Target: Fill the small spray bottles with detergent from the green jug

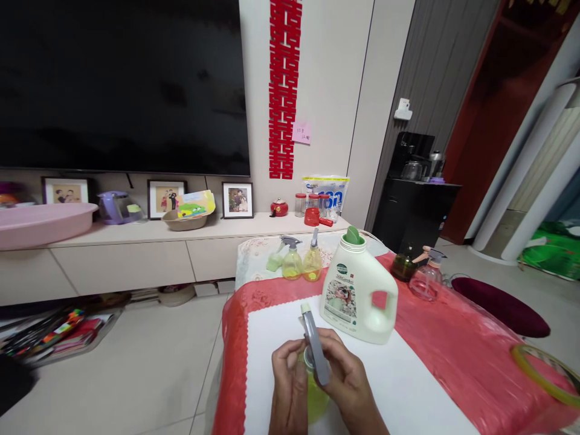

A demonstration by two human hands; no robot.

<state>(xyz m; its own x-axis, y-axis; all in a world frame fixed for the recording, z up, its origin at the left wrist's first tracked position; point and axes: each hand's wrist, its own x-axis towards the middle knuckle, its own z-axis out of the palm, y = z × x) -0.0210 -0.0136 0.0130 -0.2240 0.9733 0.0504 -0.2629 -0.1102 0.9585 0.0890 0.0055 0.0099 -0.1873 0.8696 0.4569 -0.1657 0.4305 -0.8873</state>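
In the grip of the left hand (289, 382), closed at the neck: a yellow-green spray bottle (318, 402). In the grip of the right hand (348, 371), clamped around, far side hidden: its grey spray head (316, 350), above the bottle, long axis slanting from far left to near right. Equally near to both hands; beyond, to the right, a pale jug (360, 287).

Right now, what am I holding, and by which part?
A spray bottle: left hand and right hand grip it near its neck, by the gray spray head.
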